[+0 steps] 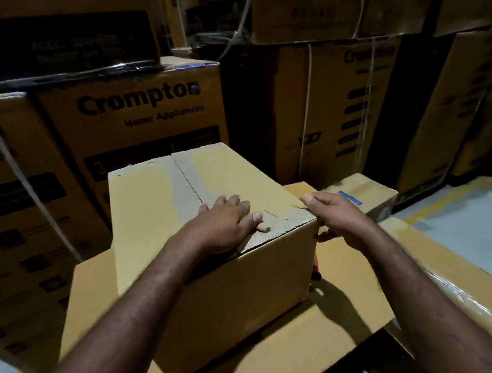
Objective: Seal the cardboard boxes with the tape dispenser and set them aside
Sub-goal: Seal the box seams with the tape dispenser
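A plain cardboard box (158, 211) stands on a flat cardboard sheet (295, 344) in the middle of the view, its top flaps closed with a seam running away from me. My left hand (224, 226) lies flat on the near right part of the top, fingers spread over the seam. My right hand (335, 214) grips the box's near right corner, thumb and fingers pinched at the edge. A red and black object (316, 269), perhaps the tape dispenser, peeks out behind the box's right side, mostly hidden.
Large printed appliance cartons (133, 115) are stacked close behind and to the left. More strapped cartons (335, 105) rise at the back right. A small taped box (366, 197) with a blue label sits to the right. A plastic-wrapped flat carton (466, 272) lies at the right.
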`<state>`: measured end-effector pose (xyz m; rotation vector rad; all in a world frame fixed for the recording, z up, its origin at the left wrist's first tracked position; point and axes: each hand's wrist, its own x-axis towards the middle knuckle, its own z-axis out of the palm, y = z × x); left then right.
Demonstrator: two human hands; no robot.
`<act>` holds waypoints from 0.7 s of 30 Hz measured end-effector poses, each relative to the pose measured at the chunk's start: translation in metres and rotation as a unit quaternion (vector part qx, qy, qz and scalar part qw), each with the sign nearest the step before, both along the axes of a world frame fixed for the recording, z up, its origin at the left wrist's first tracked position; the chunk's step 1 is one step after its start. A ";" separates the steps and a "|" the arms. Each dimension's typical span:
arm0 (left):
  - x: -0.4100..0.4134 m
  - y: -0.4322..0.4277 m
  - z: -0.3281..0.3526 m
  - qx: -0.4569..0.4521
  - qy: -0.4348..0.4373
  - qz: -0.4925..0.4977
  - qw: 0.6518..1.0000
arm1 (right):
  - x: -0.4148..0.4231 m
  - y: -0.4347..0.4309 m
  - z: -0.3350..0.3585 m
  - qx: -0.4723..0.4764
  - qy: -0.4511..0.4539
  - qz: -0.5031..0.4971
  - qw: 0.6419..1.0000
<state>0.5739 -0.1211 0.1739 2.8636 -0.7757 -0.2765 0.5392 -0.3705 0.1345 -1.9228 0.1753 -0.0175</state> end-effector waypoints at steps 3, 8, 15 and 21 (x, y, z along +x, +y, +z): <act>0.005 -0.017 0.022 -0.015 0.060 0.027 0.998 | 0.004 -0.004 -0.009 0.033 0.004 -0.005 0.999; 0.035 -0.030 0.033 0.065 0.064 -0.004 0.996 | 0.034 -0.016 -0.049 0.060 0.057 -0.152 0.985; 0.036 -0.014 -0.016 0.088 0.044 0.003 0.995 | 0.068 -0.014 -0.149 -0.019 0.215 -0.143 0.966; 0.038 -0.006 -0.008 -0.060 0.065 0.026 0.996 | 0.100 -0.019 -0.196 0.108 0.190 -0.109 0.970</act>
